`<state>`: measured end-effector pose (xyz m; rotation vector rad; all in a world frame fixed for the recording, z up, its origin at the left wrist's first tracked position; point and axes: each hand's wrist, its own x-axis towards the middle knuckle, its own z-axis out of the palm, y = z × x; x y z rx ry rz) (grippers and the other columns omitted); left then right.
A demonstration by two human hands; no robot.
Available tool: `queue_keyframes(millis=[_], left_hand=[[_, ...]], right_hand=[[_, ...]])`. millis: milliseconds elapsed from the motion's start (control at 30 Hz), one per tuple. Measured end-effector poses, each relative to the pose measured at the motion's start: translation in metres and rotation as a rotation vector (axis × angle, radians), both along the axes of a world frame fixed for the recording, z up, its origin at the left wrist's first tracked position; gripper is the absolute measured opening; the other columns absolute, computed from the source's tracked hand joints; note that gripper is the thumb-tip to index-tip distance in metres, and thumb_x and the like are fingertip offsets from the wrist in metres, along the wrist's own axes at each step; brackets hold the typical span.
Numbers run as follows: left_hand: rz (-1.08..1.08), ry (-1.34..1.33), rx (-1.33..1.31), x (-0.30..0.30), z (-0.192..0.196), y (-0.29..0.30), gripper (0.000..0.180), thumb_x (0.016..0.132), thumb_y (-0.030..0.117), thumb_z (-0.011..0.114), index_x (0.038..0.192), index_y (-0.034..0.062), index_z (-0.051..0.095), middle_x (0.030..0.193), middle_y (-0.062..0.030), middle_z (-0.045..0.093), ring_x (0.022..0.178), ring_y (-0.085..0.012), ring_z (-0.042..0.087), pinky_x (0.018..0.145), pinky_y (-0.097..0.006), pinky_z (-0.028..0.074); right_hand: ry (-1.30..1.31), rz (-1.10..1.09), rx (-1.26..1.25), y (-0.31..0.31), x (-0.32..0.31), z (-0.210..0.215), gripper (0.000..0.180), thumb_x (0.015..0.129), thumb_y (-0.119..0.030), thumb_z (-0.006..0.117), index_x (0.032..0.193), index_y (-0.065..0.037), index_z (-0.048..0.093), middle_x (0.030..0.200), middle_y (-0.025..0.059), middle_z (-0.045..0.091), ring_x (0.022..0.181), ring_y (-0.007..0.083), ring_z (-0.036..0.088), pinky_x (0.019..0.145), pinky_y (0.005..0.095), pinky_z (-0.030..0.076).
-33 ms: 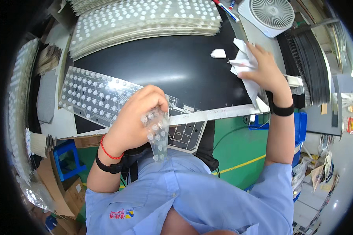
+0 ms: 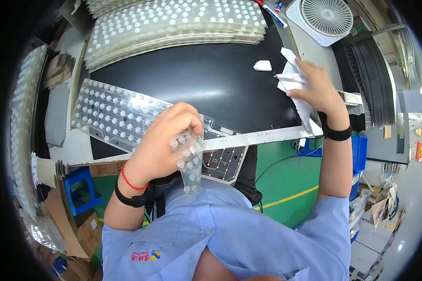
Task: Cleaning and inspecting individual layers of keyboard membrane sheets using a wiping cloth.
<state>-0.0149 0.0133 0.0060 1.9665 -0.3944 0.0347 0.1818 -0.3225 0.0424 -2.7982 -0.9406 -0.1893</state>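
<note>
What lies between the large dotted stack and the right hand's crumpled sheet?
In the head view, a small white piece lies on the black tabletop, left of the crumpled sheet.

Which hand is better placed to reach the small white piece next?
Right hand, probably: it is nearer the small white piece, though on the crumpled white sheet. The left hand grips the dotted clear sheet.
</note>
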Motion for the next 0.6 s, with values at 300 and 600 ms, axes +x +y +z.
queue_keyframes(millis=[300,600], left_hand=[[0.014,0.006,-0.056,0.005,0.001,0.002,0.023,0.071,-0.002,0.067,0.089,0.0059,0.055,0.098,-0.0094,0.055,0.093,-0.0299,0.055,0.085,-0.036,0.045],[0.013,-0.008,-0.048,0.006,0.000,0.002,0.018,0.075,0.006,0.066,0.090,0.0054,0.055,0.100,-0.0100,0.055,0.093,-0.0265,0.055,0.085,-0.033,0.045]], right_hand=[[-0.140,0.119,0.530,0.067,-0.036,0.036,0.036,0.078,0.007,0.062,0.112,-0.003,0.070,0.105,0.0163,0.071,0.098,0.0323,0.068,0.087,0.0371,0.054],[-0.067,0.102,0.176,0.025,-0.050,0.016,0.028,0.069,0.008,0.062,0.094,-0.003,0.068,0.099,0.0134,0.067,0.097,0.0361,0.062,0.085,0.0420,0.050]])
